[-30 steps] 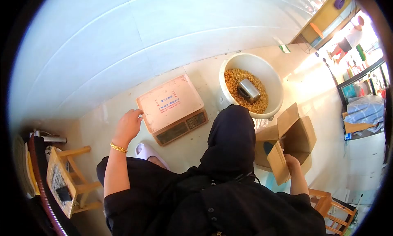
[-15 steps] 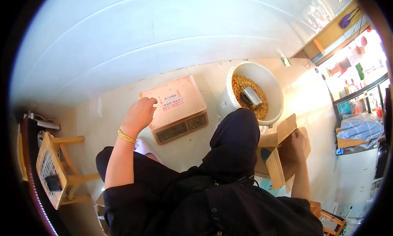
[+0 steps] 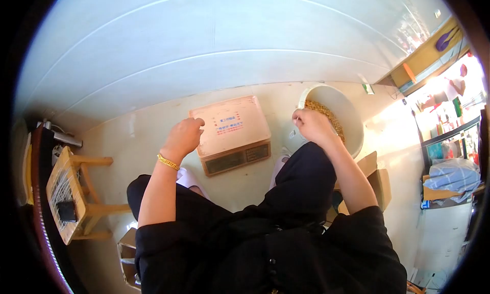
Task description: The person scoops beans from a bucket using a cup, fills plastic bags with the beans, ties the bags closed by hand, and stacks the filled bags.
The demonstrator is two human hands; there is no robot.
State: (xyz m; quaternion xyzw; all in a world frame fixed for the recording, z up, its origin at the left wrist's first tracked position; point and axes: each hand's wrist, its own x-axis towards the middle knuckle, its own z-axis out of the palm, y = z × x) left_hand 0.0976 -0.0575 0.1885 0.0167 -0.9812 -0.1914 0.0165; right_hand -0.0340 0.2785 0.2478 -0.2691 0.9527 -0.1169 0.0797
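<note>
My left hand (image 3: 185, 136) hovers by the left edge of the scale (image 3: 229, 121), its fingers curled together; what they hold, if anything, cannot be made out. A gold bracelet circles that wrist. The scale has a pinkish flat top with printed writing and a display panel on its near side. Beside the rim of the white bucket (image 3: 352, 107), my right hand (image 3: 312, 124) is closed with fingertips pinched; I cannot make out anything in them. Yellowish-brown small pieces (image 3: 324, 110) fill part of the bucket, partly hidden behind my hand and forearm.
An open cardboard box (image 3: 380, 187) stands right of my knee, partly behind my arm. A wooden stool (image 3: 84, 210) with a dark flat object (image 3: 66, 211) is on the left. Another carton (image 3: 127, 253) sits near my left side. A white wall rises ahead.
My right hand has come out of the cardboard box and moved left to the bucket's near side. My left hand stays by the scale. The view has shifted slightly; the metal scoop is now hidden.
</note>
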